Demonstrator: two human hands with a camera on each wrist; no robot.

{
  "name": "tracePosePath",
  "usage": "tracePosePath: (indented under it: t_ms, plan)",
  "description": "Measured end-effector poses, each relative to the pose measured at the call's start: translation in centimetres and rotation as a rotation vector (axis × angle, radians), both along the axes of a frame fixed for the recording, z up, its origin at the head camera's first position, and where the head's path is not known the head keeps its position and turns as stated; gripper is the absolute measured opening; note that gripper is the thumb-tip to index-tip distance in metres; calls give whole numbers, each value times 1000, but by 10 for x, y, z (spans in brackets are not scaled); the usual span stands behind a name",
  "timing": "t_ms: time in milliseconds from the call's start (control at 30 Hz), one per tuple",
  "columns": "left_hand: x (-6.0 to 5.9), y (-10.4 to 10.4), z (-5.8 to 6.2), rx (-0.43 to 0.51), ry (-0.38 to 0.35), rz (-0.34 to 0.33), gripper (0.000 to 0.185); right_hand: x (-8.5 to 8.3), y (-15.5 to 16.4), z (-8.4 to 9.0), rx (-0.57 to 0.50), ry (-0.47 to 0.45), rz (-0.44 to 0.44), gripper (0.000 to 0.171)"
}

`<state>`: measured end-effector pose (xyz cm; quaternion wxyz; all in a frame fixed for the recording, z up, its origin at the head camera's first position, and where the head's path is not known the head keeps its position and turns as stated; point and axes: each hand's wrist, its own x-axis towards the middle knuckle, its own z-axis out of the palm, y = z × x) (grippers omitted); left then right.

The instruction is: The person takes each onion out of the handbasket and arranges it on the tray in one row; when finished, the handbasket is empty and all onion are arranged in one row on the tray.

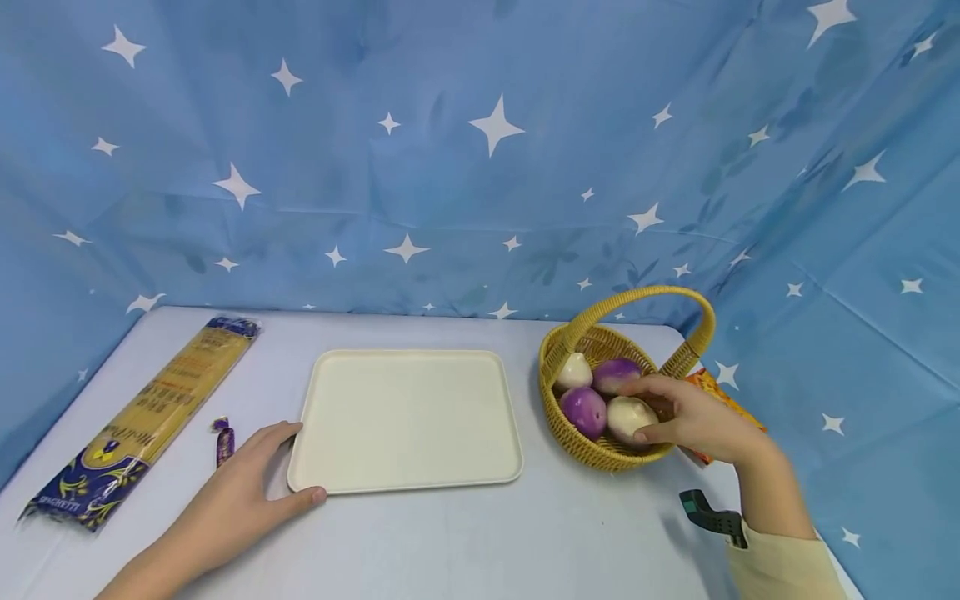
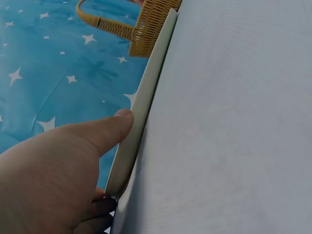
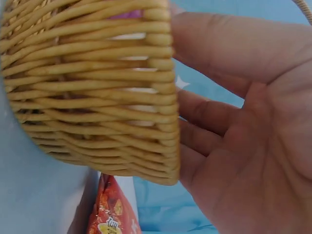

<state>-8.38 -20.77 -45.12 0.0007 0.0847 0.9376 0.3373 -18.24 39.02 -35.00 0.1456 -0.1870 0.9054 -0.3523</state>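
Note:
A cream tray [image 1: 405, 417] lies flat in the middle of the pale table [image 1: 480, 533]. My left hand [image 1: 296, 462] rests on the table at its front-left corner, thumb straight against the front rim and fingers along the left edge. In the left wrist view the thumb of the left hand [image 2: 105, 134] presses the tray's rim [image 2: 141, 105]. A woven yellow basket [image 1: 577, 333] with a handle holds several white-and-purple turnips. My right hand [image 1: 643, 410] reaches into it, fingers and thumb curled round a white turnip [image 1: 624, 415]. The right wrist view shows the right hand [image 3: 234, 122] beside the basket's wall [image 3: 97, 87].
A long spaghetti pack [image 1: 142, 417] lies at the table's left, a small purple candy [image 1: 223, 440] beside my left hand. An orange snack packet [image 1: 723, 400] lies behind the basket, at the right table edge. A blue starred cloth backs the table.

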Motion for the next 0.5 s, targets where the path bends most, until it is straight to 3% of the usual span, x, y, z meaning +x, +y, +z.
tracePosePath:
  t_ms: [233,500]
  plan:
    - [1,-3,-3,-29,0,11,110,-5,-3,-5,178,103,12,64]
    - [-1,-1,-5,-34,12,3,108,-5,-1,-5,214,88,-32,63]
